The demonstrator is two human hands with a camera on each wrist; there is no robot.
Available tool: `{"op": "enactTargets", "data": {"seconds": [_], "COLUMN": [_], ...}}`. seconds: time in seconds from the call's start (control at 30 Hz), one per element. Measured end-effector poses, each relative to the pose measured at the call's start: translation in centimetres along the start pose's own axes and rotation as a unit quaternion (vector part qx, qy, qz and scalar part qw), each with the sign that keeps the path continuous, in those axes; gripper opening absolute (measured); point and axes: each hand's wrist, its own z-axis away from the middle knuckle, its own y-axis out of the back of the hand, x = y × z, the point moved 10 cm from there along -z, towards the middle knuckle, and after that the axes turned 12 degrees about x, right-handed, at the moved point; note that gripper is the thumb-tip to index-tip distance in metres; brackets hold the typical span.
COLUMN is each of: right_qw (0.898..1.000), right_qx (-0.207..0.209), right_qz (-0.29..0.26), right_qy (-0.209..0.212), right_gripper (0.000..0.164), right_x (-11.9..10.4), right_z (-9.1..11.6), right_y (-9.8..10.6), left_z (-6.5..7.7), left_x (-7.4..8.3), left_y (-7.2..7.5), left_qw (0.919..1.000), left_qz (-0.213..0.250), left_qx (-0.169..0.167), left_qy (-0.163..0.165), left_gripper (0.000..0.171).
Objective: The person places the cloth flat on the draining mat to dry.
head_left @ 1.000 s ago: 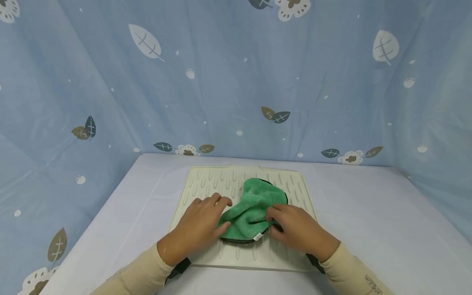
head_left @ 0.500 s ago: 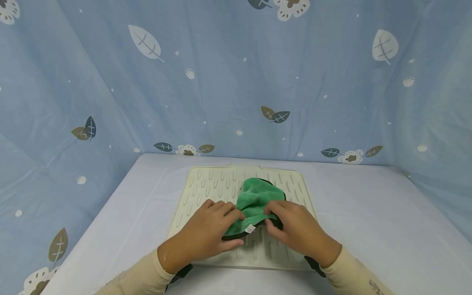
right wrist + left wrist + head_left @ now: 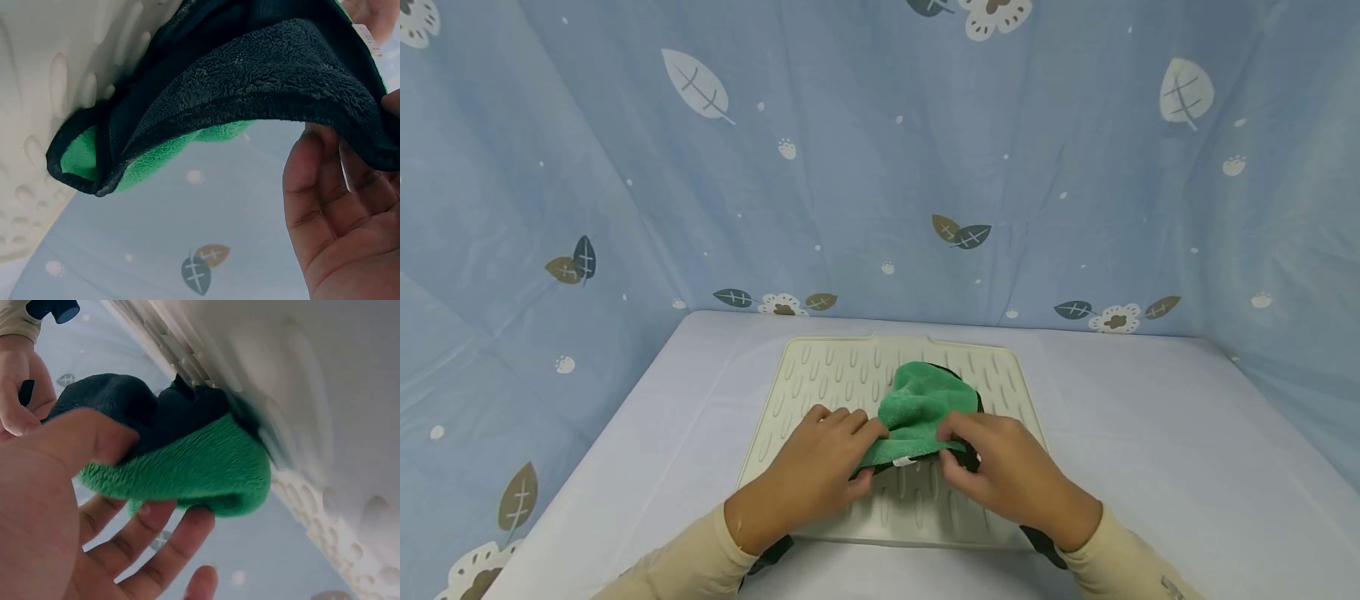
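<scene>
A plush cloth [image 3: 919, 402], green on one face and dark on the other with a black border, lies bunched over the cream ridged mat [image 3: 820, 375]. My left hand [image 3: 820, 458] pinches its near left edge; in the left wrist view the thumb presses the dark face and fingers lie under the green pile [image 3: 194, 465]. At the near right edge my right hand [image 3: 1011, 467] grips the border between thumb and fingers. The near edge is raised off the mat, a small white tag [image 3: 904, 461] on it. The right wrist view shows the dark underside [image 3: 262, 69].
The mat lies on a white-covered table [image 3: 1120, 417], which extends to both sides of it. A blue curtain [image 3: 880, 167] with leaf and flower prints stands behind the table and along its sides.
My left hand has moved slightly toward me and right, from loose fingers at the cloth's left edge to a pinch on it. The cloth's near edge has lifted and drawn back.
</scene>
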Motion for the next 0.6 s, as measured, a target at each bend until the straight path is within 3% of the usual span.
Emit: {"op": "enactTargets", "data": {"seconds": [0.37,0.6], "right_qw": [1.000,0.999], "right_qx": [0.000,-0.021], "right_qz": [0.013,0.022], "right_qy": [-0.001,-0.027], "right_gripper": [0.020,0.021], "right_x": [0.5,1.2], "right_z": [0.1,0.1], "right_y": [0.3,0.1], "left_z": [0.0,-0.1], "left_x": [-0.9,-1.9], "left_y": [0.8,1.0], "left_qw": [0.9990,0.9987], "left_qz": [0.001,-0.004], "left_qx": [0.042,0.041], "left_qy": [0.012,0.029], "left_gripper": [0.028,0.027]}}
